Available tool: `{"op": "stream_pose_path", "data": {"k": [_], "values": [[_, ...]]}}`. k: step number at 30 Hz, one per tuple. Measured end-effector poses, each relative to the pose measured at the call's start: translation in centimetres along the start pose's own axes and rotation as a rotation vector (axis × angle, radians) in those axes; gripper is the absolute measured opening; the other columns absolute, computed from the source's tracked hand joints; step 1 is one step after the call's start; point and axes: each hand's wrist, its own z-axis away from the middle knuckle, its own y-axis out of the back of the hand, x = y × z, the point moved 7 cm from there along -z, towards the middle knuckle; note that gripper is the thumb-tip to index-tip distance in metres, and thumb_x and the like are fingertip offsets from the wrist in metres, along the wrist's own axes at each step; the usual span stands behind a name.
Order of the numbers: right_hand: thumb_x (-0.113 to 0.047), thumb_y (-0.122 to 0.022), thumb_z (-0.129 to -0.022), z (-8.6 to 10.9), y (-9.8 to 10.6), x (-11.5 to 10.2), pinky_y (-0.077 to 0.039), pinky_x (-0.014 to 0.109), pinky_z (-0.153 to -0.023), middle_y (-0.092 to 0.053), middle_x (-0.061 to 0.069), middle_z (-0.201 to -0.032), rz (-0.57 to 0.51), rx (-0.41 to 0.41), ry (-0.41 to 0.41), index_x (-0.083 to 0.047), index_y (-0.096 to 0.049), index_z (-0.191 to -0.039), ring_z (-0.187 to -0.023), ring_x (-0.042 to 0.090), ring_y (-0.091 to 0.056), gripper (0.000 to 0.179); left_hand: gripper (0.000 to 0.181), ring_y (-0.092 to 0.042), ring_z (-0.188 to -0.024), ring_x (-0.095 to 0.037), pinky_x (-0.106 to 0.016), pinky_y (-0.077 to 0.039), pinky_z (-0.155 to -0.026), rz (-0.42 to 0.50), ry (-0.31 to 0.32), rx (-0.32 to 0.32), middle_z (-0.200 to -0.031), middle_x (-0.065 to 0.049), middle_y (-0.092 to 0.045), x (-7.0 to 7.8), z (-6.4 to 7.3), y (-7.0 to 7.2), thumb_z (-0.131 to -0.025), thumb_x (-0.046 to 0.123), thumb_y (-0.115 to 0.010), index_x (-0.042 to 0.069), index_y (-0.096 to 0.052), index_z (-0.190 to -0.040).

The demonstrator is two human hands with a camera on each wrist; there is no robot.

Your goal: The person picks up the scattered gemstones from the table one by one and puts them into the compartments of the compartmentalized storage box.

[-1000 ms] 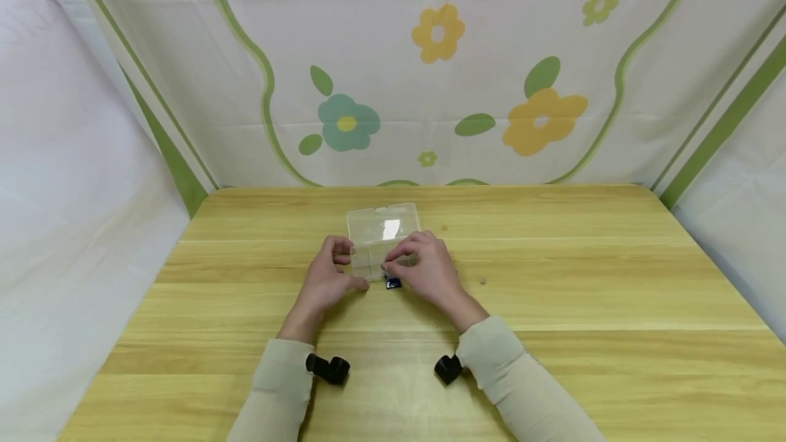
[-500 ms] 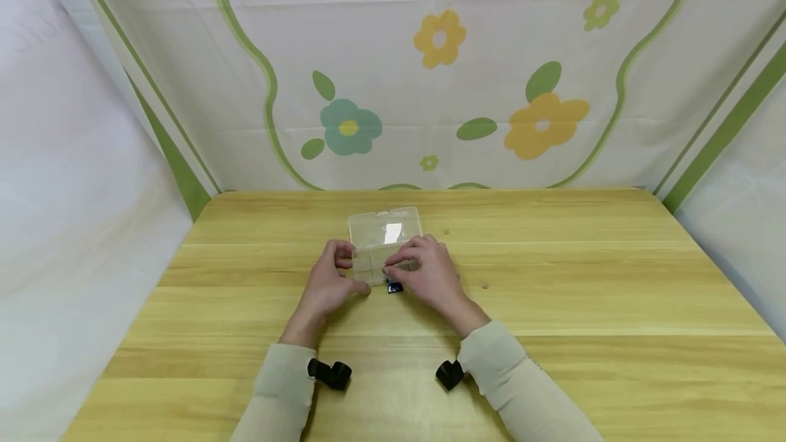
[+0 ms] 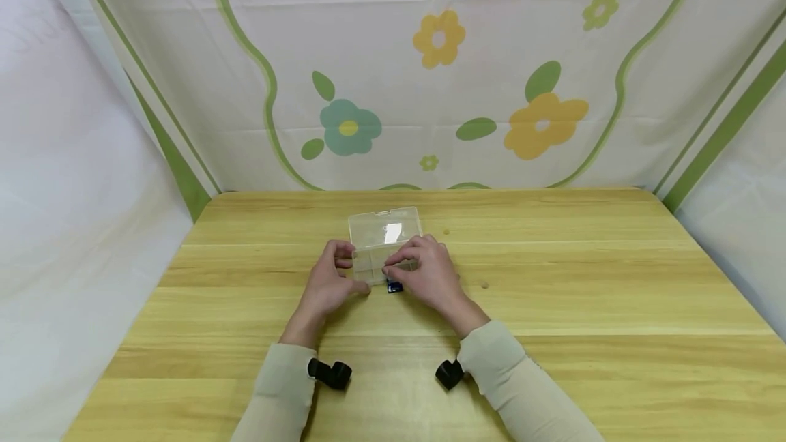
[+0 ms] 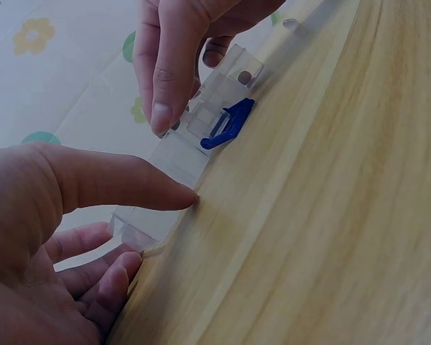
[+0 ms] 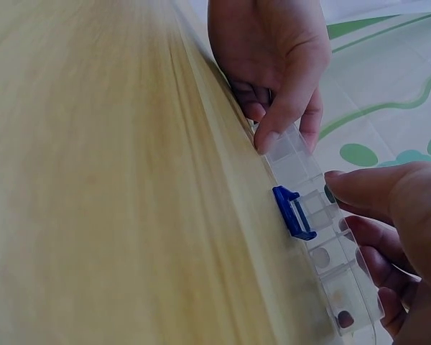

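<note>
A clear plastic compartment box [image 3: 364, 266] lies with its lid [image 3: 374, 227] raised at the back. On its front edge sits a blue latch [image 5: 294, 213]. My left hand [image 3: 327, 285] grips the box's left end, thumb at the front edge and fingers curled at the side. Over a middle compartment, my right hand [image 3: 430, 271] pinches a small dark rounded piece [image 5: 329, 194] between thumb and fingertips; it is mostly covered. Small rounded pieces lie in the right-hand compartments, among them a grey one [image 5: 321, 257] and a brownish one [image 5: 345, 318].
The box rests on a wood-grain table [image 3: 552, 374]. Two small pebble-like pieces lie right of it: a brownish one [image 3: 446, 231] farther back and a greyish one [image 3: 485, 285] nearer. A flower-printed cloth [image 3: 393, 87] hangs behind the table.
The head view has shifted slightly, so the scene sits a little lower. Both hands keep their places at the box, and the right fingertips still pinch the small piece.
</note>
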Motion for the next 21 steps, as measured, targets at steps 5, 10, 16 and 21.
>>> {"op": "stream_pose_path", "data": {"k": [5,10,16,21], "values": [[-0.027,-0.088,-0.09,0.01,-0.04,0.0,-0.045,0.047,-0.102,-0.073,-0.006,-0.098,0.002,-0.003,-0.007,-0.022,-0.086,-0.093,-0.104,0.02,-0.061,0.006,0.074,-0.056,-0.128,-0.035,-0.05,-0.047,-0.109,0.003,-0.001,0.002,-0.142,-0.017,-0.059,-0.04,0.02,0.02,-0.074,-0.004,-0.087,0.007,-0.052,-0.138],[-0.028,-0.088,-0.09,-0.04,-0.08,0.1,-0.046,0.046,-0.102,-0.073,-0.006,-0.098,0.008,-0.002,-0.009,-0.023,-0.086,-0.093,-0.106,0.02,-0.061,0.006,0.074,-0.056,-0.128,-0.035,-0.051,-0.047,-0.109,-0.009,-0.008,0.001,-0.142,-0.018,-0.059,0.15,0.06,0.06,-0.074,-0.004,-0.087,0.007,-0.052,-0.138],[-0.029,-0.088,-0.089,-0.05,-0.11,0.08,-0.045,0.045,-0.101,-0.073,-0.007,-0.098,0.014,-0.012,-0.016,-0.023,-0.086,-0.094,-0.106,0.019,-0.06,0.008,0.073,-0.056,-0.129,-0.035,-0.051,-0.047,-0.111,-0.014,-0.003,-0.006,-0.143,-0.017,-0.059,0.0,0.08,0.05,-0.076,-0.002,-0.087,0.007,-0.051,-0.138],[-0.029,-0.088,-0.089,0.07,-0.18,0.11,-0.045,0.045,-0.1,-0.072,-0.007,-0.098,0.021,-0.01,-0.022,-0.024,-0.086,-0.094,-0.104,0.019,-0.06,0.007,0.074,-0.056,-0.127,-0.035,-0.052,-0.048,-0.109,-0.014,-0.006,-0.011,-0.143,-0.018,-0.059,0.0,0.23,0.06,-0.075,-0.001,-0.088,0.007,-0.051,-0.139]]}}
